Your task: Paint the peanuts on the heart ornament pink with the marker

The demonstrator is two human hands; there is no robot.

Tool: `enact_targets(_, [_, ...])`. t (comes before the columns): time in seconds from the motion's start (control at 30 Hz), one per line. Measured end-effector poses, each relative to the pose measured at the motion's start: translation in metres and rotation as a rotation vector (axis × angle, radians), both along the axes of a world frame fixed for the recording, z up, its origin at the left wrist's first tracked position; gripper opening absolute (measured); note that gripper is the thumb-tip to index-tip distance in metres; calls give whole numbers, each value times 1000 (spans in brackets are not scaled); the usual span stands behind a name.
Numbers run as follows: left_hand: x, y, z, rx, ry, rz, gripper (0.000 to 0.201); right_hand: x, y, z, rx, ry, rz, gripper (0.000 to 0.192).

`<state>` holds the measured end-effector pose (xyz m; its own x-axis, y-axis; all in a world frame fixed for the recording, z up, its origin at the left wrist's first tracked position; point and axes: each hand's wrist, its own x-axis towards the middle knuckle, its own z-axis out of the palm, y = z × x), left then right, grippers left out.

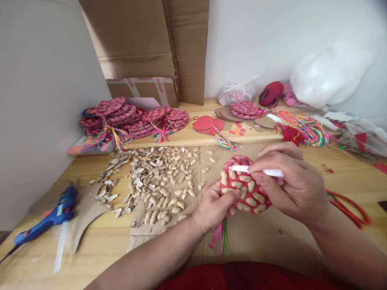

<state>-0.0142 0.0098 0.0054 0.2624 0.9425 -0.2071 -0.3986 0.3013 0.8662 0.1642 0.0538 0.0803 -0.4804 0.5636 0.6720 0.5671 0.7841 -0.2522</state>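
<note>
My left hand (216, 203) grips the lower left edge of a red disc (245, 187), thumb on its face. Whole peanuts (258, 197) cover most of that face, and the upper rim looks pink. Pink and green strings (222, 239) hang beneath the disc. Between the fingers of my right hand (287, 181) is a white marker pen (256, 170). Its pinkish tip lies over the disc's upper left, at or very near a peanut; contact I cannot make out.
Loose peanuts and shells (163, 177) spread over cardboard on the left. A blue glue gun (62, 207) lies further left, and orange-handled scissors (350, 209) at right. Behind, a raised ledge (178, 140) carries stacked pink discs (136, 119), red discs (208, 124), colourful tassels (316, 131) and yarn (272, 92).
</note>
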Motion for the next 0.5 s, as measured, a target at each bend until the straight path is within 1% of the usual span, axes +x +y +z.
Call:
enact_targets(0.13, [0, 1, 1, 20, -10, 5, 33, -1, 0, 0, 32, -15, 30, 14])
enact_targets(0.33, [1, 3, 1, 38, 1, 0, 32, -1, -1, 1, 3, -23, -8, 15])
enact_targets(0.5, [0, 1, 2, 34, 14, -2, 32, -3, -2, 1, 13, -40, -2, 18])
